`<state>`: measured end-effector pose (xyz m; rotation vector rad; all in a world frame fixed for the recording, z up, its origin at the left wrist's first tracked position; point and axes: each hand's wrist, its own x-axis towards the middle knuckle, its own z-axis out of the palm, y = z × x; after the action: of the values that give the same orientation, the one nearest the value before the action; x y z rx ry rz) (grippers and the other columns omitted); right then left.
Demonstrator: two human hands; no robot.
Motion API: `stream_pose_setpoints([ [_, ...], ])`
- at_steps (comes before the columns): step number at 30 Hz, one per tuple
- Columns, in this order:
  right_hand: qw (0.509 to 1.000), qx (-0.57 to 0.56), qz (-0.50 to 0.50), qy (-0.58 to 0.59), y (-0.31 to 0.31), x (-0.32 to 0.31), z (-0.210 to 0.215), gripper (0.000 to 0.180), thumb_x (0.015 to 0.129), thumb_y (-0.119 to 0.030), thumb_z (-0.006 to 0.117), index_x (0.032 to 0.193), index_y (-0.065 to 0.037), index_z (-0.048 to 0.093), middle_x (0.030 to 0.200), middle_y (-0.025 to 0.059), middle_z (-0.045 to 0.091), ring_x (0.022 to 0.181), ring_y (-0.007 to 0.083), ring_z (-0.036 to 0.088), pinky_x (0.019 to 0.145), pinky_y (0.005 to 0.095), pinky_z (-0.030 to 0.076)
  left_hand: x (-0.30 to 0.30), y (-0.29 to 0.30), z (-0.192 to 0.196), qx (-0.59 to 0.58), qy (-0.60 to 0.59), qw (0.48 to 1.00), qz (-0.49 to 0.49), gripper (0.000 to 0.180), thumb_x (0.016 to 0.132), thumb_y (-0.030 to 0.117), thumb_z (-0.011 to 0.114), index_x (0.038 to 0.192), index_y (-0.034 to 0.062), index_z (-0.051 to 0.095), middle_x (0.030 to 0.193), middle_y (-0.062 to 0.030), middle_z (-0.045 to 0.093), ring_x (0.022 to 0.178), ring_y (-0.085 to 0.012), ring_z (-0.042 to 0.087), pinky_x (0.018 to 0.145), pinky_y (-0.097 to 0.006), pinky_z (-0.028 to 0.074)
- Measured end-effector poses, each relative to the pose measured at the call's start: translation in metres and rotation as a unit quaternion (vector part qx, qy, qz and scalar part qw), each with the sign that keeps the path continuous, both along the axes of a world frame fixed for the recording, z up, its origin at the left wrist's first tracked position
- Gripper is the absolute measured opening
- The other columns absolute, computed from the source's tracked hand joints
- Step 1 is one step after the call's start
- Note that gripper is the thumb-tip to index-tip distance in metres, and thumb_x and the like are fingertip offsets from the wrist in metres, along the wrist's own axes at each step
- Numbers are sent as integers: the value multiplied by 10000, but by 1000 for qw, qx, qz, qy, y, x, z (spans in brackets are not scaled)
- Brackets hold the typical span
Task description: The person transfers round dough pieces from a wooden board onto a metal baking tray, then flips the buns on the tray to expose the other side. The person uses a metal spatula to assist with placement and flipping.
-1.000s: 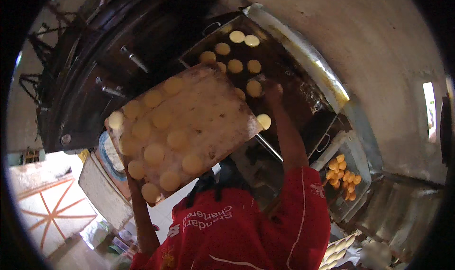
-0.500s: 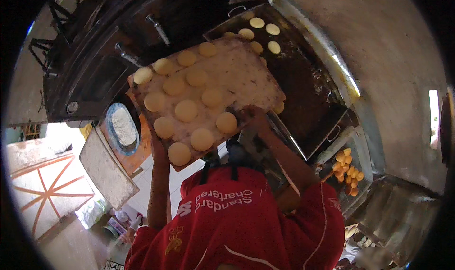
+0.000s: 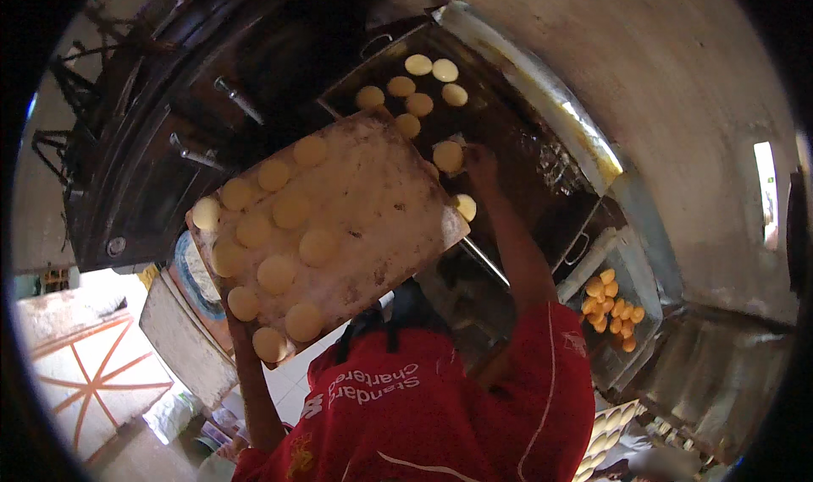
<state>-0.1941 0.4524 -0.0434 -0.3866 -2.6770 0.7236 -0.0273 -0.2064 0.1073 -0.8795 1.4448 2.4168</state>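
Note:
A floury wooden board (image 3: 381, 203) tilts in front of me, with several flat dough rounds (image 3: 276, 274) on its left and near parts. My left hand (image 3: 240, 336) supports its near-left edge; the fingers are mostly hidden beneath. Beyond the board's right side lies a wide, dark frying pan (image 3: 517, 93) of oil. There my right hand (image 3: 481, 164) reaches low over the oil, its fingertips closed at the edge of one dough round (image 3: 448, 156). Small splashes show around this round. Several other pale rounds (image 3: 418, 104) float toward the pan's far left.
Golden fried pieces (image 3: 611, 308) lie in a metal tray (image 3: 648, 334) at the right. Another tray of pale rounds (image 3: 608, 435) sits at lower right. A blue-rimmed basin of flour (image 3: 195, 266) is partly hidden behind the board. Metal handles (image 3: 240, 101) project from dark equipment at left.
My right hand has moved from the board out over the oil, taking a dough round off the board's right side. The board has shifted left and nearer, and the view has turned slightly.

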Motion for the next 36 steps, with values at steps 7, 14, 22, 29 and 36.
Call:
stream_pose_setpoints([
  [7,966,34,-246,72,-40,-23,54,233,843,-191,709,1031,-54,719,835,103,721,768,244,707,680,352,562,46,-3,-16,-271,97,953,-90,728,987,658,447,1477,122,408,1324,-92,544,1163,-252,580,908,-425,544],
  [14,915,-361,125,-128,-203,55,55,226,856,-81,658,1052,26,695,861,84,715,802,168,688,730,320,553,15,50,0,-46,72,996,-25,712,916,306,697,1496,85,348,1255,-111,585,1096,-238,615,866,-377,559],
  [22,816,-526,123,-204,-235,76,73,227,902,-140,621,1055,7,700,917,46,695,836,130,648,738,292,529,17,54,-7,-418,125,878,-198,809,881,109,732,1539,87,262,1288,-125,583,1073,-268,629,835,-404,568],
  [29,921,-386,-27,-45,-62,20,10,243,932,-207,611,1074,-32,703,869,86,701,791,165,673,748,340,557,34,-6,-20,-287,143,938,-133,700,958,409,624,1514,103,327,1287,-113,590,1125,-245,618,884,-402,568],
  [36,992,105,-69,-13,-57,-50,46,276,890,-279,668,1063,-68,704,909,140,737,832,307,714,767,413,568,98,-80,-20,87,13,990,-110,714,991,684,392,1431,128,471,1271,-79,604,1132,-205,612,882,-393,562],
])
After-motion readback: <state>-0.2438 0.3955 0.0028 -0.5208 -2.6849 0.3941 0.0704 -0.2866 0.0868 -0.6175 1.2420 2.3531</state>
